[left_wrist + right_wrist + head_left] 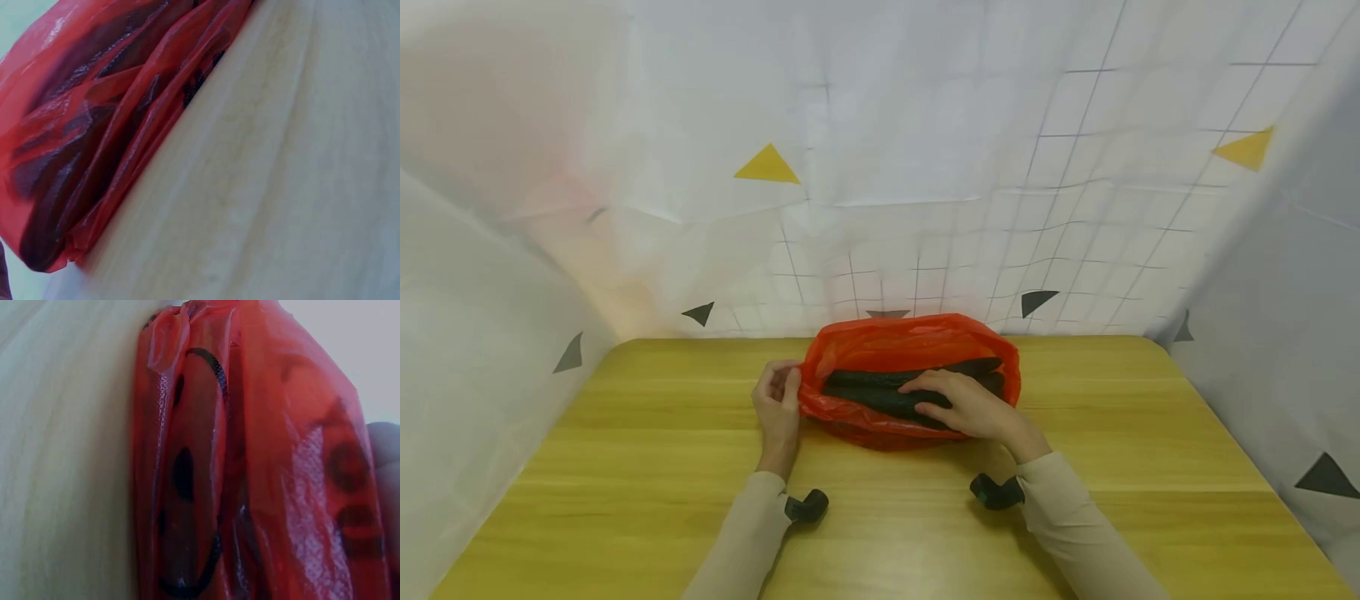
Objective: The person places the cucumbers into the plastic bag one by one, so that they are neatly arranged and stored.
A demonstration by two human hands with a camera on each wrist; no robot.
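A red plastic bag (917,329) lies with its mouth open towards me. Long dark cucumbers (880,398) lie side by side in it, also visible as dark shapes through the film in the left wrist view. My left hand (777,404) pinches the bag's left rim between thumb and fingers. Over the right part of the bag's mouth, my right hand (973,406) rests on the near cucumber, its fingers and thumb apart. The right wrist view shows dark printing on the bag's red side (306,487), with only a blurred bit of finger at the edge.
The bag sits towards the back of a wooden table (880,542), near the white sheet wall (887,167). More white sheeting stands at both sides. A dark wrist mount (807,506) juts from the left sleeve, another mount (996,492) from the right.
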